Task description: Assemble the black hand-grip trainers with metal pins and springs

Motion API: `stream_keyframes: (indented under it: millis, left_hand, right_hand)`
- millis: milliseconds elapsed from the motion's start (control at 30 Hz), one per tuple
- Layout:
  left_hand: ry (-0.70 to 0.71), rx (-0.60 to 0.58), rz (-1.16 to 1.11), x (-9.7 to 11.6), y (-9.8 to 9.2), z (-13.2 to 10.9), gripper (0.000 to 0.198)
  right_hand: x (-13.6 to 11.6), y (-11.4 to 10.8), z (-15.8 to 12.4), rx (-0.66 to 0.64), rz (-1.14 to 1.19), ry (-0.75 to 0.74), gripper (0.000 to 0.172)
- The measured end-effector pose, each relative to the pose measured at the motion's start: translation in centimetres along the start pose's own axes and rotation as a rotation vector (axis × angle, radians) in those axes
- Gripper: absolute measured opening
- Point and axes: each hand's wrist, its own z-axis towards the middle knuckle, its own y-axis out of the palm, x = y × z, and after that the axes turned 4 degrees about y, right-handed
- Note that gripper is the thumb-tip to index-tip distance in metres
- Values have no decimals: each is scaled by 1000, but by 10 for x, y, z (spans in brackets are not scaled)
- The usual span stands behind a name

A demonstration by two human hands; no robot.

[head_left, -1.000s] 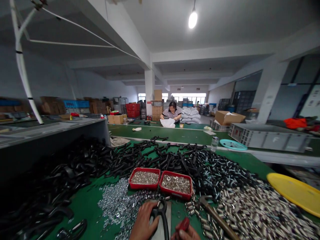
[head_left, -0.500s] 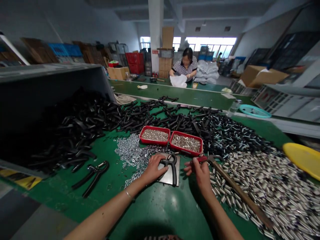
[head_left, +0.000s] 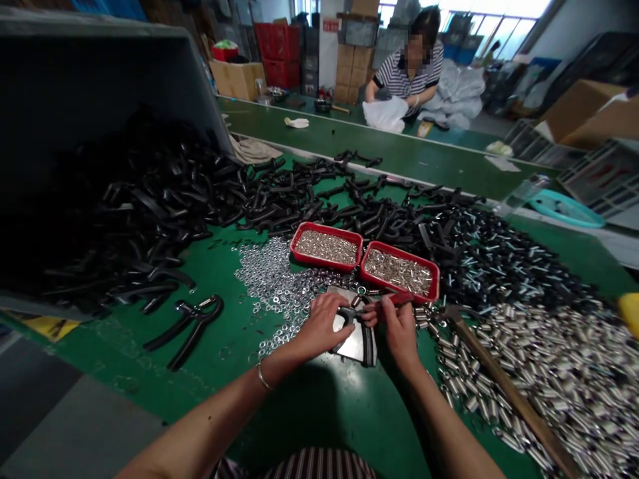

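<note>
The left hand (head_left: 322,324) presses down on a black hand-gripper (head_left: 367,336) that lies on a small grey metal plate (head_left: 355,342) on the green counter (head_left: 309,412). Its grip is closed over the curved top of the tool, probably to keep it from sliding on the smooth plate. The right hand (head_left: 397,327) meets it from the other side, its grip narrow around a red-handled tool (head_left: 399,299) whose tip points at the gripper's joint; the tip itself is hidden behind the fingers.

Supplies sit within arm's reach, just beyond the plate. 2 shallow red trays (head_left: 364,256) stand side by side, touching, each filled with small shiny metal parts. To their left a loose spill of bright nuts (head_left: 269,283) spreads over the felt-like green surface. A wooden-handled hammer (head_left: 499,379) lies to the right, its head near the right hand, across a broad heap of short silvery sleeves (head_left: 559,372).

Farther back, matte black plastic handles (head_left: 150,213), curved and tangled, pile up in a large mound. 1 assembled gripper (head_left: 187,327) lies apart at the left, set clear of the heap.

Across the next counter, another person (head_left: 407,66) in a striped shirt handles a white bag (head_left: 384,113).
</note>
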Motion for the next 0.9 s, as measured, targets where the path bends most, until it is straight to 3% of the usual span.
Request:
stream_keyframes:
  millis: [233,433,567,733,800,900]
  left_hand:
    - [4,1,-1,-2,1,0,38]
    - [-9,-1,-23,-1,-1,1,37]
    - [-18,0,-23,-1,0,0,38]
    - [-18,-21,-24,-3,1,0,41]
    - [-31,-33,-34,-2,0,1,40]
    - [-41,-44,-62,-1,-5,3,37]
  right_hand:
    - [-2,3,-2,57,-61,-6,26]
    - [-12,2,-7,15,-162,-5,27]
    - [-20,3,-12,-5,-374,-50,28]
    - [-40,14,-1,-139,-685,-150,26]
    - [-48,18,13,-206,-641,-132,27]
    - [-56,15,36,-368,-349,97,31]
